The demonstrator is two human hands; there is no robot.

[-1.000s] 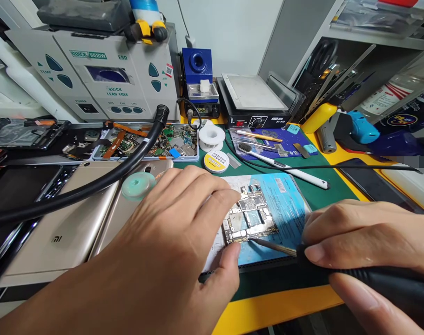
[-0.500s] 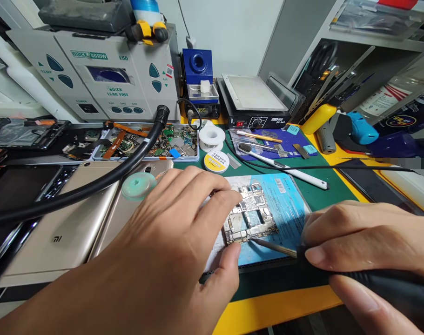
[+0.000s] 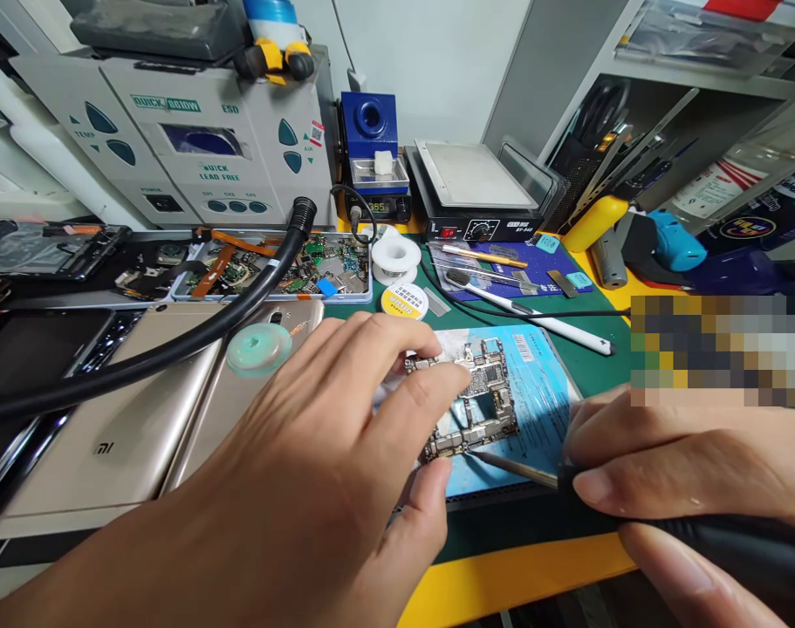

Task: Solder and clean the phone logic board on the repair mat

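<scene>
A bare phone circuit board [image 3: 485, 382] with cut-outs lies or is held just over a blue printed sheet [image 3: 547, 419]; I cannot tell if it touches. My left hand [image 3: 351, 419] grips the board's left side, thumb at the near edge and fingers curled over the far edge and top. Closed round a black handle, my right hand [image 3: 691, 462] holds a soldering iron [image 3: 518, 469]. The iron's pointed tip is at the board's near edge, right of my left thumb. My left fingers hide part of the board.
A black hose [image 3: 240, 323] arches over phones at the left. Behind are a hot air station [image 3: 194, 187], a solder spool [image 3: 395, 255], a round tin [image 3: 403, 302] and a heating plate [image 3: 479, 179]. A white brush [image 3: 554, 330] lies beyond the sheet, near a dark cable.
My left index finger has shifted right and down over the board, which has turned or tilted slightly. The soldering iron's tip stays at nearly the same spot by the near edge.
</scene>
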